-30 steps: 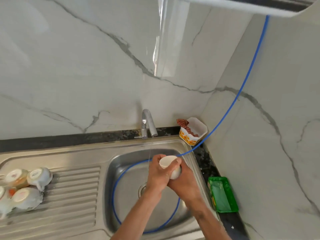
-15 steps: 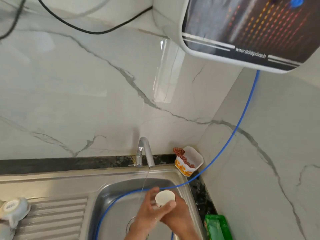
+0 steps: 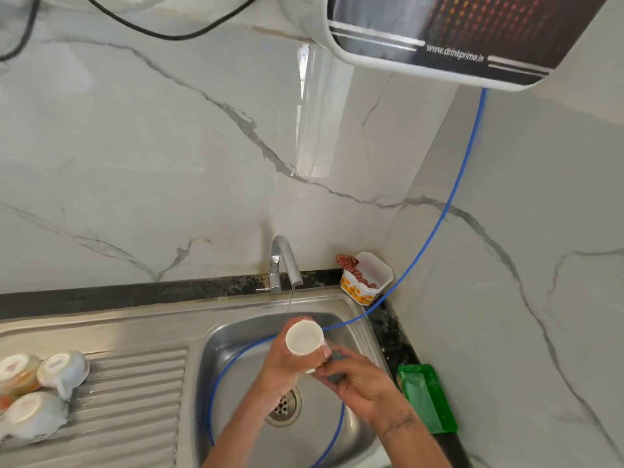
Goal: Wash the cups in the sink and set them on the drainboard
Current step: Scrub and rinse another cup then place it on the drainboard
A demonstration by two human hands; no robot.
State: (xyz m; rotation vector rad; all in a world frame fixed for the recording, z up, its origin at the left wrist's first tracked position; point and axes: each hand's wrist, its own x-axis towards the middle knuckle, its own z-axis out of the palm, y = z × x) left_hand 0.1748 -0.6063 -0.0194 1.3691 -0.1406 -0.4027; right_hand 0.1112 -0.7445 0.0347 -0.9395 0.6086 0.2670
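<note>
head view: cup (image 3: 304, 339) over sink (image 3: 351, 319), just under tap (image 3: 282, 261) trickle. left hand (image 3: 287, 363) fingers wrap cup; right hand (image 3: 361, 383) fingers pinch its base. risk: wet cup slips, chips on steel.

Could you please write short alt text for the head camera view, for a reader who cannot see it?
Over a steel sink, the left hand grips a white cup under a thin stream from the tap, while the right hand touches its base. Three washed cups lie upside down on the drainboard.
</note>
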